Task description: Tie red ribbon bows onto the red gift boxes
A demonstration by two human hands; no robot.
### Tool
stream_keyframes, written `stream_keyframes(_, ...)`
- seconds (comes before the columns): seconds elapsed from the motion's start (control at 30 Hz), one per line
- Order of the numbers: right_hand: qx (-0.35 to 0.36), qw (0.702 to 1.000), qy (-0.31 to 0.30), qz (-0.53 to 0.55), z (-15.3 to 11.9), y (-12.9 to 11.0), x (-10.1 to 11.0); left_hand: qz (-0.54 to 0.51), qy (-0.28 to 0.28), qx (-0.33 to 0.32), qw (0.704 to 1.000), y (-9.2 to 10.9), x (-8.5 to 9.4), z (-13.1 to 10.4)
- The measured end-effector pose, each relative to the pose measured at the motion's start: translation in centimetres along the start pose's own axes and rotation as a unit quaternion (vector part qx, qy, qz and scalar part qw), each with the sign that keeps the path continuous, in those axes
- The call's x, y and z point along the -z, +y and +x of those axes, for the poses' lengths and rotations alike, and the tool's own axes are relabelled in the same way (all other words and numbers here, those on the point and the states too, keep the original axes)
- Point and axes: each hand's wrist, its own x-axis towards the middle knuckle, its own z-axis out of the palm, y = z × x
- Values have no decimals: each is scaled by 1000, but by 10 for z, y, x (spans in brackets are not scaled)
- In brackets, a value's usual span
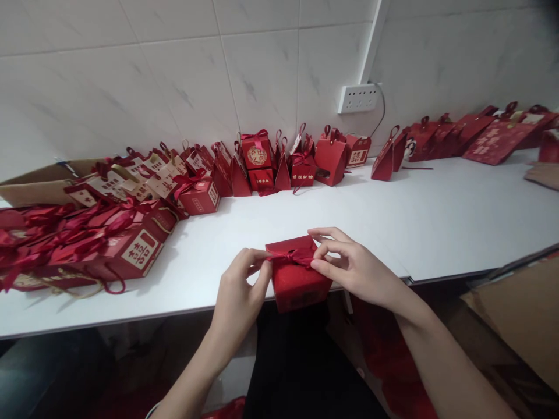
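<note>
At the front edge of the white table sits a small red gift box (pixel 301 285), with a dark red ribbon (pixel 292 257) tied in a bow across its top. My left hand (pixel 244 282) pinches the bow's left side between thumb and fingertips. On the other side, my right hand (pixel 343 259) grips the bow's right loop between thumb and index finger, its other fingers bent above the box's right edge. The exact ends of the ribbon are hidden by my fingertips.
Left on the white table (pixel 244 224) stands a large red gift bag (pixel 140 253) packed with ribboned boxes. Several small red boxes (pixel 329 160) line the tiled wall, with more red bags (pixel 498 139) at right. A cardboard box (pixel 524 314) is at the lower right. A power socket (pixel 358 98) hangs above.
</note>
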Motion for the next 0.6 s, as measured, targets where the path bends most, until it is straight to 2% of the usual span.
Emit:
stream_keyframes(0.13,-10,1000,8,23,-1,2,2,-57,23,59,996,-1,-6,-5)
stream_keyframes(0.23,-23,999,35,9,-5,1,-3,-86,30,83,992,2,-12,-7)
stream_keyframes(0.47,-57,990,118,-60,-16,-6,-23,-111,21,93,989,5,-22,-10)
stream_keyframes(0.6,-64,992,103,-37,-12,-2,-20,-124,37,109,985,1,-26,-12)
